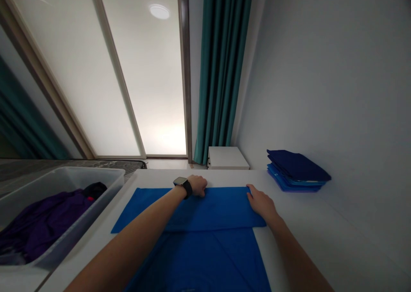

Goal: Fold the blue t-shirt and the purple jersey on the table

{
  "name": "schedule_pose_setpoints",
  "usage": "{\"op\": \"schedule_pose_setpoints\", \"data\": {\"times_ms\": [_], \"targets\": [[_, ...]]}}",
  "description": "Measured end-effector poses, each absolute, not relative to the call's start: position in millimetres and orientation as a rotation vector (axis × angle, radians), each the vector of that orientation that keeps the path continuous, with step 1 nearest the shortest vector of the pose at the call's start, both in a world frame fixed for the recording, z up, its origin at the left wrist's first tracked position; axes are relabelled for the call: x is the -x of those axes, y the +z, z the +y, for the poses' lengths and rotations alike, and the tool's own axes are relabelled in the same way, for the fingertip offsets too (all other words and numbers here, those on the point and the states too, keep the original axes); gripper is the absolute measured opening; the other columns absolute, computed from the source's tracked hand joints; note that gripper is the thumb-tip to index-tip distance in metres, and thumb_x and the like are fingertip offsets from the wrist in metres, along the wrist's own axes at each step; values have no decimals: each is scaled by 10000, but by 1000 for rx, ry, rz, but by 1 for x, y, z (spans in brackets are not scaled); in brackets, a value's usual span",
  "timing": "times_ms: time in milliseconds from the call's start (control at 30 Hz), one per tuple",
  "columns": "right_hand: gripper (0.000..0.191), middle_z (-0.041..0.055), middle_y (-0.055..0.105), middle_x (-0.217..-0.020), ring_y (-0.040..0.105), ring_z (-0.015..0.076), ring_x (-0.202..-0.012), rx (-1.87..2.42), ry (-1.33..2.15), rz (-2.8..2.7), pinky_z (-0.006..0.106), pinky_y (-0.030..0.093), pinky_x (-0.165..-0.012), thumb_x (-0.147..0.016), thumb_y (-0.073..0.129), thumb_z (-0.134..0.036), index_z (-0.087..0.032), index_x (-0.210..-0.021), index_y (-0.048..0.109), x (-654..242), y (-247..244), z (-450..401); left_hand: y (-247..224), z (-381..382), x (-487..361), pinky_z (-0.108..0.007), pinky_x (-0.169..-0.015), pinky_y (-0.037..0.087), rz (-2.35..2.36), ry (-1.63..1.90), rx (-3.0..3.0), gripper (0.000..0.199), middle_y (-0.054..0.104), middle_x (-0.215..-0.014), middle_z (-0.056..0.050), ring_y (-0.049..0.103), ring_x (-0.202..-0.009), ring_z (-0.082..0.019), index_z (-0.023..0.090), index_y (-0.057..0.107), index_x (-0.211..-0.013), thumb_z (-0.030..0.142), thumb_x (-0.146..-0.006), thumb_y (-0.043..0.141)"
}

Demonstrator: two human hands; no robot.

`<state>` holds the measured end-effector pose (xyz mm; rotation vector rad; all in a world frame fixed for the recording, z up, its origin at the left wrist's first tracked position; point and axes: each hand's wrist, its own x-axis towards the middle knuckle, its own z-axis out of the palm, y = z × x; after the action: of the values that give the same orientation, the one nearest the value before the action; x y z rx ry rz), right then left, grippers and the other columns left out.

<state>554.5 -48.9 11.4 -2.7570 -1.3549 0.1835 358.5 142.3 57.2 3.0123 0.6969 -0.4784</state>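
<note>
A blue T-shirt (218, 253) lies spread on the white table in front of me, with its far part folded over into a wide band. Near the bottom of the view a collar curve and a small label just show. My left hand (197, 185), a watch (182, 182) on its wrist, is closed at the middle of the shirt's far edge, fingers curled down on the cloth. At the far right corner my right hand (260, 202) pinches the fabric between thumb and fingers. My left forearm crosses over the band and hides part of it.
A clear plastic bin (118, 178) at the left holds crumpled purple clothing (54, 219). To the right, a stack of folded blue and navy garments (297, 168) sits on the table (308, 240) by the wall. A white cabinet (227, 157) stands beyond the far edge.
</note>
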Motion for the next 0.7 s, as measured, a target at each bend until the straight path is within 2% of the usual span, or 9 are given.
{"op": "schedule_pose_setpoints", "data": {"times_ms": [133, 333, 500, 600, 700], "targets": [[449, 142, 679, -1134, 662, 269, -986, 2755, 178, -1354, 352, 461, -779, -970, 295, -308, -233, -1398, 408, -555, 10, -49, 58, 139, -357, -359, -727, 518, 698, -413, -3052, 184, 721, -936, -99, 678, -856, -268, 195, 702, -838, 269, -682, 638], [445, 139, 679, -1131, 661, 273, -987, 2769, 160, -1349, 351, 464, -772, -973, 302, -301, -234, -1401, 405, -555, 10, -49, 58, 142, -353, -383, -734, 502, 719, -236, -3094, 190, 709, -938, -110, 672, -875, -287, 191, 678, -879, 274, -742, 576], [453, 136, 680, -1126, 661, 264, -986, 2781, 143, -1309, 347, 463, -781, -977, 293, -288, -245, -1419, 381, -552, 13, -50, 53, 142, -347, -358, -710, 492, 756, -129, -3085, 134, 702, -893, -89, 671, -819, -262, 189, 643, -863, 243, -770, 564], [450, 136, 678, -1126, 662, 264, -980, 2783, 133, -1315, 351, 465, -779, -979, 288, -288, -248, -1416, 383, -552, 12, -50, 50, 137, -335, -345, -743, 488, 760, -38, -3078, 171, 696, -939, -74, 658, -848, -234, 196, 621, -948, 211, -836, 493], [453, 138, 677, -1125, 663, 267, -975, 2795, 134, -1316, 357, 467, -774, -984, 266, -289, -254, -1424, 370, -554, 9, -49, 48, 126, -313, -348, -873, 458, 760, 92, -3077, 269, 661, -1088, -81, 612, -997, -218, 192, 580, -1105, 191, -906, 399]]}}
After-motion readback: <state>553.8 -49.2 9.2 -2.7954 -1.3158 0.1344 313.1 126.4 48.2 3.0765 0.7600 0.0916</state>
